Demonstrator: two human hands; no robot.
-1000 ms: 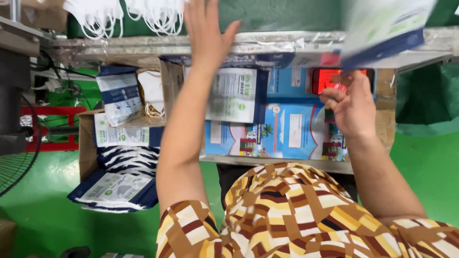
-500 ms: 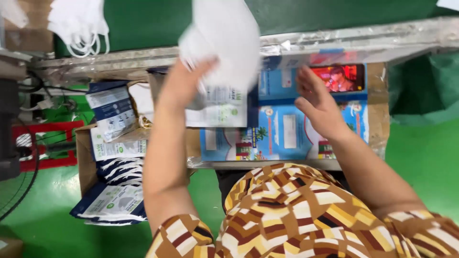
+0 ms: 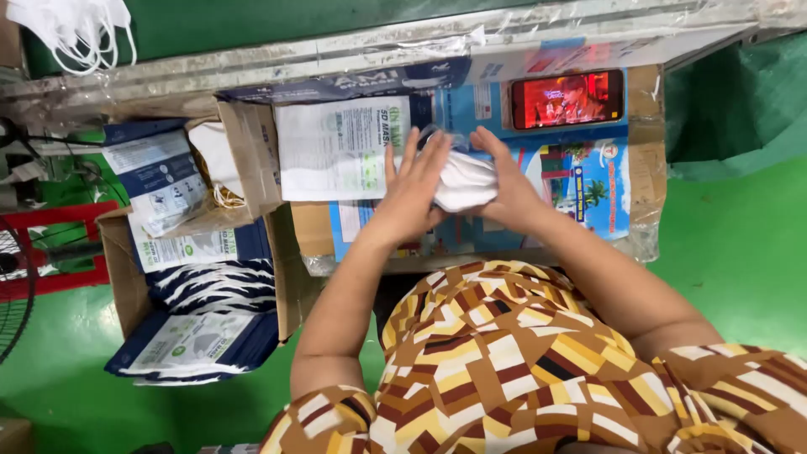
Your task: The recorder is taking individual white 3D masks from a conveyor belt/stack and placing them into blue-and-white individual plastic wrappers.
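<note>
Cardboard-covered worktable with a phone, a flat white pouch, blue printed sheets.

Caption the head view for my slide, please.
Left hand and right hand press a stack of white fabric face masks above a blue printed worktable.

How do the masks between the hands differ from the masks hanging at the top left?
The white masks are pressed together as a stack between the left hand and right hand; the hanging masks dangle loose, untouched. The held stack lies low over the printed tabletop; the hanging ones sit up at the frame's edge. Both are white.
</note>
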